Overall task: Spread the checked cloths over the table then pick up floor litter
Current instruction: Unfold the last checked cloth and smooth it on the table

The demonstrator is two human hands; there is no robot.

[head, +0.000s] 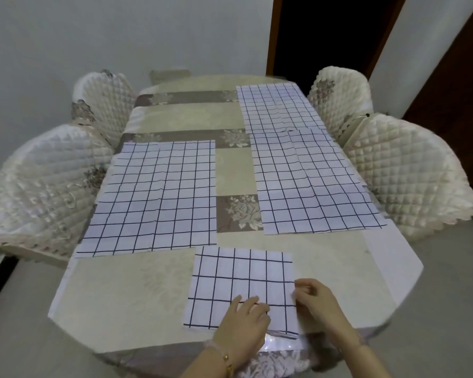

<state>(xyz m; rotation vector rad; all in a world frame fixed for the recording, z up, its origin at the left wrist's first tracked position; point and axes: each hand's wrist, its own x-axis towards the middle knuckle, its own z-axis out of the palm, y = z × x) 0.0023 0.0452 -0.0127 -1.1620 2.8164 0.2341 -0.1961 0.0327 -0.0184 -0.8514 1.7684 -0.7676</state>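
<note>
Light dim, even, bluish; I find no hard shadows. One glare strip on the desk [126, 282], near edge, below the nearest checked cloth [230, 276]. Doorway [325, 31] black, without detail. Wide-angle bowing curves the desk edges; chairs [47, 186] smeared. My left grip [245, 320] and right grip [316, 298] show soft outlines.

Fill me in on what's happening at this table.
A person is laying checked cloths on the table. The left hand rests flat on a small folded cloth at the near edge, while the right hand pinches its right side. Already spread are the left cloth, the near right cloth and the far right cloth, the last two overlapping. Quilted chairs stand around.
</note>
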